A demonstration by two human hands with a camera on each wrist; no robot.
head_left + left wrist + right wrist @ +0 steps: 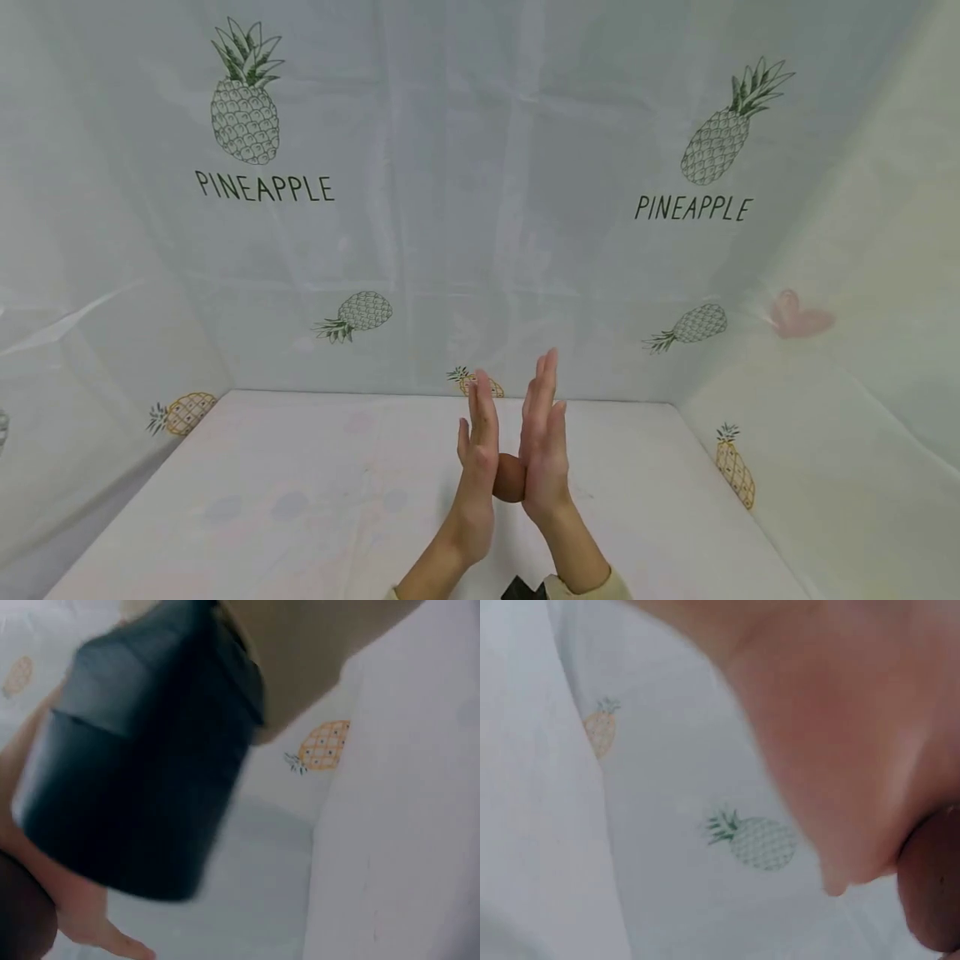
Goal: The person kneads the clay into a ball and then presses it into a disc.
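Observation:
A smooth brown ball point(509, 478) sits between two upright palms in the head view, above the white table. The left hand point(478, 467) presses it from the left with fingers straight and pointing up. From the other side the right hand point(545, 454) presses it, its fingers also extended. Their fingertips are apart. Part of the ball point(24, 911) shows at the lower left corner of the left wrist view, dark and cut off by the edge. In the right wrist view the ball point(934, 881) touches a palm at the right edge.
White sheeting point(480, 208) printed with pineapples forms the back and side walls round the white tabletop point(300, 492). A black device point(523, 588) shows by the right cuff. A dark, blurred device point(142, 765) covers much of the left wrist view.

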